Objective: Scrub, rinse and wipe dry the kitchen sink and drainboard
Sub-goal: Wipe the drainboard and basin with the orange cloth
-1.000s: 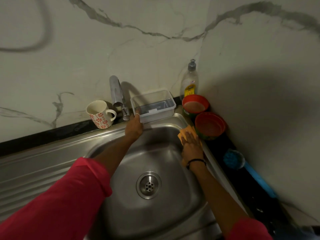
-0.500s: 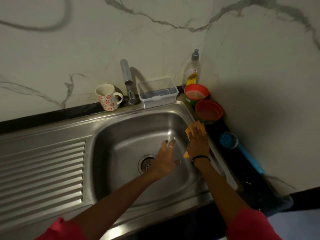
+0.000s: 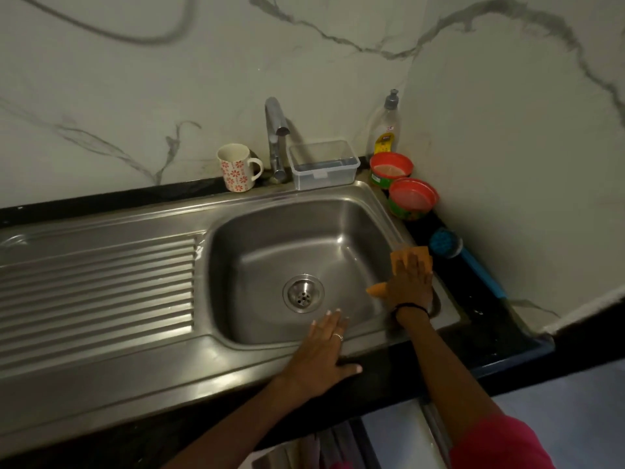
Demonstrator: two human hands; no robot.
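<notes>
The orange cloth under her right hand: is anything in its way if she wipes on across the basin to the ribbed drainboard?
Nothing visible blocks it. The orange cloth lies on the sink's right wall under the right hand. The basin holds only its drain strainer. The drainboard shows bare. The left hand rests on the front rim.

Steel sink (image 3: 280,242), ribbed drainboard (image 3: 98,286) left, orange cloth (image 3: 411,257) on right rim
</notes>
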